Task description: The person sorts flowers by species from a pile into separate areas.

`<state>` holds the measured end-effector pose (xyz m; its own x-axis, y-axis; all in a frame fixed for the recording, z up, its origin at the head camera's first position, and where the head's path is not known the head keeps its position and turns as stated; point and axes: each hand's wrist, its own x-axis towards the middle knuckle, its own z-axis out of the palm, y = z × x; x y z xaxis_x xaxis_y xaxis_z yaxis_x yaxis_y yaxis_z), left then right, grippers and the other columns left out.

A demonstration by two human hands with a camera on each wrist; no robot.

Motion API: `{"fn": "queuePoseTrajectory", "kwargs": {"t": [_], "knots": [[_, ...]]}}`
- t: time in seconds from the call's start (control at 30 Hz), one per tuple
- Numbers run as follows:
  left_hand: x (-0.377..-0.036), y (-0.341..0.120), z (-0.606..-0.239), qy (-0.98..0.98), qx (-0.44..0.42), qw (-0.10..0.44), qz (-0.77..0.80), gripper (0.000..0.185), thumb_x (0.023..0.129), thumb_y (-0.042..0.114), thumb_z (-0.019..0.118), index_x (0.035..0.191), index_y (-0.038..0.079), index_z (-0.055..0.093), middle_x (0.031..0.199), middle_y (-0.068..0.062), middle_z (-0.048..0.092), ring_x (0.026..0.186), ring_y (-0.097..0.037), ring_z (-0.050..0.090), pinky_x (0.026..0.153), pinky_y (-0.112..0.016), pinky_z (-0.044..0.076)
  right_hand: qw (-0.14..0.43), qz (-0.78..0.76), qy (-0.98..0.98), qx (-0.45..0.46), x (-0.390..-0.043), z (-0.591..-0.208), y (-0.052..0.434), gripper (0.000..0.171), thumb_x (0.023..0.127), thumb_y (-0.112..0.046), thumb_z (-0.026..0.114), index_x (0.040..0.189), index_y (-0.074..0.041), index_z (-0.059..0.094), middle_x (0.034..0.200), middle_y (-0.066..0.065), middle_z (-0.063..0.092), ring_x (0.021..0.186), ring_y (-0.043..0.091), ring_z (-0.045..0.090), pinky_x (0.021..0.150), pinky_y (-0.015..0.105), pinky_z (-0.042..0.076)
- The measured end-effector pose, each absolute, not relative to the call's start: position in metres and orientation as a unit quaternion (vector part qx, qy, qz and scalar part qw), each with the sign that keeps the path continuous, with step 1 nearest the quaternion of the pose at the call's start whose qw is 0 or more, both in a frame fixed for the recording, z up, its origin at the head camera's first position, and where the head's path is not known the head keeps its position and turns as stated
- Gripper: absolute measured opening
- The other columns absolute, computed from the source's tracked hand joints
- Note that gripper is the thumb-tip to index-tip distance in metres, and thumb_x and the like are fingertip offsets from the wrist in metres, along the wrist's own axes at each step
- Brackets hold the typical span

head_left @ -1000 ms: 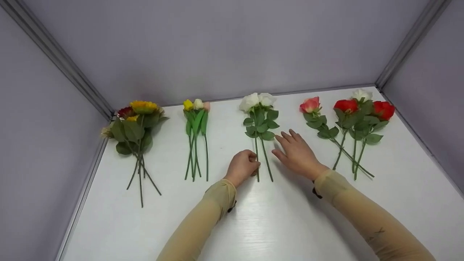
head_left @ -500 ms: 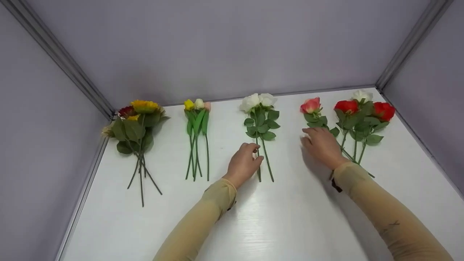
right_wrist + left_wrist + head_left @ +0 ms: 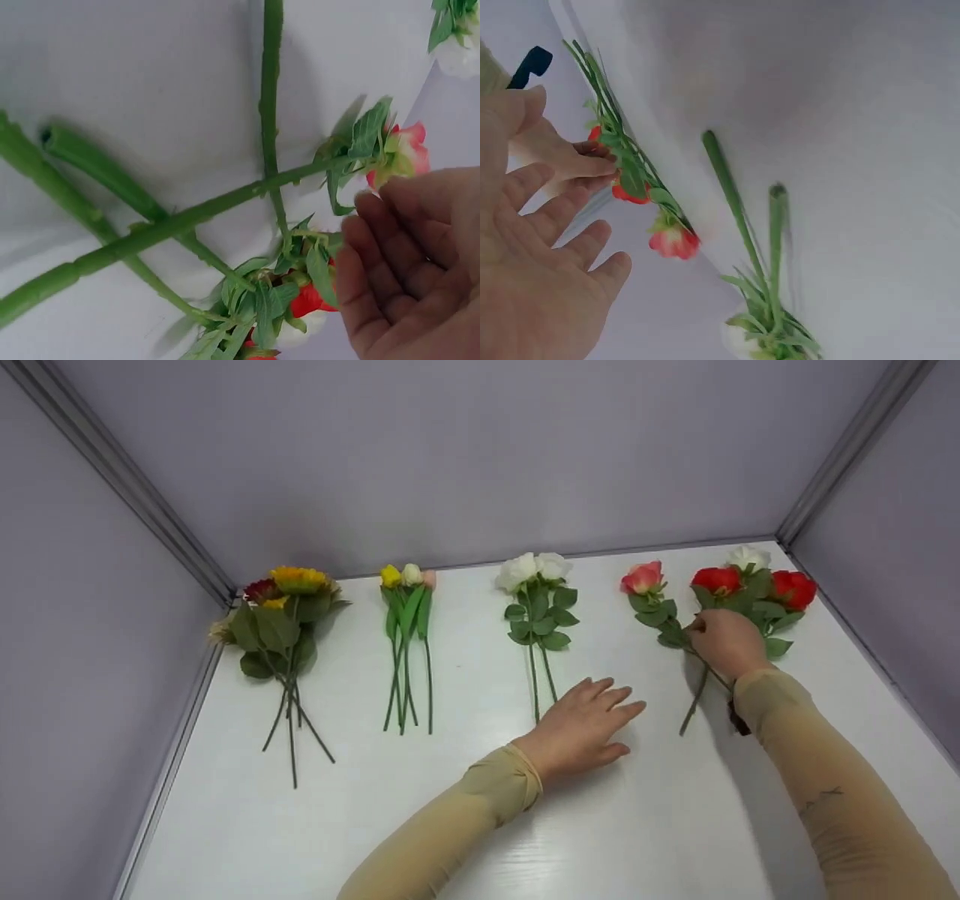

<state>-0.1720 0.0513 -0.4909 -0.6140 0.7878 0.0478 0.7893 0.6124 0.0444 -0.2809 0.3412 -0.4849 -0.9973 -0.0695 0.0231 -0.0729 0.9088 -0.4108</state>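
Observation:
My right hand [image 3: 726, 641] pinches the pink rose [image 3: 642, 577] at its leafy upper stem, at the right of the head view. Its fingertips curl in close to the leaves, and the lower stem crosses other stems in the right wrist view. Red roses [image 3: 716, 580] and a white rose [image 3: 748, 557] lie right beside that hand, partly hidden by it. With spread, relaxed fingers, my left hand [image 3: 581, 731] is over the table below two white roses [image 3: 517, 572], hiding their stem ends in the head view. Nothing is in its palm in the left wrist view.
Yellow, white and pink tulips [image 3: 409, 607] lie left of the white roses. Farther left is a bunch with yellow sunflowers [image 3: 298, 581] and a dark red flower [image 3: 261, 592]. Grey panels [image 3: 480, 457] wall the white table [image 3: 300, 840] at back and sides.
My right hand has moved right from beside the white roses and now pinches the pink rose. My left hand has left a white rose's stem, moved right and down, and spread its fingers.

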Motion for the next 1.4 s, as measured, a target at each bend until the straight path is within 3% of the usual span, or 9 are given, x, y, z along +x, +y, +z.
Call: {"fn": "queuePoseTrajectory", "kwargs": {"t": [0.2,0.43,0.97,1.23,1.4], "knots": [[-0.157,0.078,-0.496,-0.876,-0.482,0.006,0.009,0.067,0.101,0.052,0.06,0.159,0.028,0.038,0.162,0.0,0.037,0.15,-0.024,0.029,0.122,-0.041,0.023,-0.02,0.2,-0.979,0.021,-0.281,-0.489,0.349,0.018,0.089,-0.009,0.055,0.072,-0.003,0.059,0.069,0.011,0.055,0.067,0.031,0.049,0.063,0.046,0.044],[-0.145,0.089,-0.503,-0.866,-0.499,0.011,0.027,0.067,0.099,0.055,0.062,0.158,0.031,0.041,0.161,0.002,0.039,0.149,-0.021,0.031,0.121,-0.038,0.025,-0.019,0.192,-0.981,0.02,-0.28,-0.494,0.349,0.022,0.085,-0.009,0.055,0.064,-0.006,0.056,0.069,0.013,0.06,0.065,0.031,0.051,0.061,0.05,0.046],[-0.148,0.086,-0.506,-0.867,-0.498,0.005,0.01,0.062,0.101,0.052,0.059,0.157,0.03,0.042,0.161,0.002,0.039,0.149,-0.02,0.032,0.121,-0.038,0.025,-0.041,0.239,-0.97,-0.012,-0.276,-0.482,0.355,0.015,0.087,-0.012,0.061,0.079,0.0,0.064,0.075,0.012,0.06,0.071,0.032,0.052,0.062,0.044,0.046],[-0.155,0.077,-0.506,-0.884,-0.464,-0.007,-0.052,0.055,0.103,0.047,0.057,0.153,0.024,0.05,0.156,0.001,0.046,0.144,-0.018,0.04,0.119,-0.031,0.029,-0.067,0.315,-0.946,-0.018,-0.272,-0.475,0.346,0.034,0.098,-0.025,0.065,0.109,0.007,0.07,0.097,0.016,0.067,0.085,0.029,0.06,0.072,0.041,0.051],[-0.163,0.058,-0.502,-0.898,-0.375,-0.062,-0.221,0.045,0.105,0.037,0.057,0.146,0.017,0.058,0.147,0.003,0.056,0.135,-0.012,0.051,0.111,-0.022,0.037,-0.089,0.44,-0.893,-0.032,-0.269,-0.472,0.318,0.037,0.1,-0.026,0.065,0.116,0.008,0.066,0.109,0.022,0.068,0.089,0.025,0.068,0.079,0.034,0.059]]}}
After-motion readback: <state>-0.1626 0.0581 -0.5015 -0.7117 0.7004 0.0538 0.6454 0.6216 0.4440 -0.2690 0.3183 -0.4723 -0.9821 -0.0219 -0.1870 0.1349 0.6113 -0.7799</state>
